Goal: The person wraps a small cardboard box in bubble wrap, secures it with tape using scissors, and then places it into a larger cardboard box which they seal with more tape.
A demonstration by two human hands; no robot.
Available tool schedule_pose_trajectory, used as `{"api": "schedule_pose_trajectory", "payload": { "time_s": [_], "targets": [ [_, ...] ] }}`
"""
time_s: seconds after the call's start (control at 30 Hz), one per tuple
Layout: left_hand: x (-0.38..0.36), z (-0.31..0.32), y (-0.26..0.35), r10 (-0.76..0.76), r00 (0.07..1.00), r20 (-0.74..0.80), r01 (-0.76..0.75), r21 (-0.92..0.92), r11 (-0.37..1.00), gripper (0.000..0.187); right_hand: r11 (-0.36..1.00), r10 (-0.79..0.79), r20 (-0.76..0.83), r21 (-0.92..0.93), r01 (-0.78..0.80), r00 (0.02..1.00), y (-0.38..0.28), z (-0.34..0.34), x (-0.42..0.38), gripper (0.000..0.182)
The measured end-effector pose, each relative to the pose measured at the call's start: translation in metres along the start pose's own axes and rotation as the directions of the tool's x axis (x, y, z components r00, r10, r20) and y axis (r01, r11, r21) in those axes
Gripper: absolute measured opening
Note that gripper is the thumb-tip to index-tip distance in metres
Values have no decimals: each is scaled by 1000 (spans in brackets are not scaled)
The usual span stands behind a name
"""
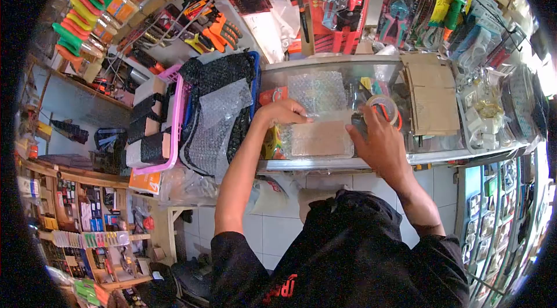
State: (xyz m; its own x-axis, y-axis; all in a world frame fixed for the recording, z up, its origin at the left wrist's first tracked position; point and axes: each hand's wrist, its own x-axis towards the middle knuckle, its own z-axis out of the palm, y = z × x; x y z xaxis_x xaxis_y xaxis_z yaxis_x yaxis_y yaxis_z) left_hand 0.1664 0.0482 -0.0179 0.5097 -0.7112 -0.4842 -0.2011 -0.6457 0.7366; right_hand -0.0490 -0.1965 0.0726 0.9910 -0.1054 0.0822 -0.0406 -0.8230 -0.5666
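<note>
A flat piece of brown cardboard lies on a sheet of clear bubble wrap on the glass counter. My left hand is at the cardboard's upper left corner, its fingers bent together at the wrap's edge; what they hold, if anything, is too small to name. On the right, my right hand has its fingers spread beside the cardboard, with the fingertips near a roll of tape. An orange-handled tool lies partly under the roll.
Left of the counter top are black and clear bubble wrap in a blue basket and a pink basket of wrapped boxes. Folded cardboard lies at the right. Packaged tools hang along the back. Shelves of goods stand on both sides.
</note>
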Motion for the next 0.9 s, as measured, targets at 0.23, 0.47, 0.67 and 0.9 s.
{"api": "schedule_pose_trajectory", "payload": {
  "time_s": [0.23, 0.47, 0.67, 0.9],
  "targets": [
    [11, -6, -5, -3, 995, 96, -4, 68, 998, 40, 733, -676, 22, -81, 676, 736, 14, 62, 16, 64],
    [16, 1, -22, 31, 1000, -2, -31, 16, 999, 29, 770, -638, 148, 133, 624, 755, 28, 74, 40, 63],
    [-61, 38, 64, 457, 766, -453, -260, 431, 864, 53, 761, -648, 105, 130, 635, 755, 32, 76, 43, 66],
    [-93, 98, 66, 468, 797, -382, -178, 592, 786, 114, 803, -595, 212, 200, 561, 775, 31, 69, 49, 74]
  ]
}}
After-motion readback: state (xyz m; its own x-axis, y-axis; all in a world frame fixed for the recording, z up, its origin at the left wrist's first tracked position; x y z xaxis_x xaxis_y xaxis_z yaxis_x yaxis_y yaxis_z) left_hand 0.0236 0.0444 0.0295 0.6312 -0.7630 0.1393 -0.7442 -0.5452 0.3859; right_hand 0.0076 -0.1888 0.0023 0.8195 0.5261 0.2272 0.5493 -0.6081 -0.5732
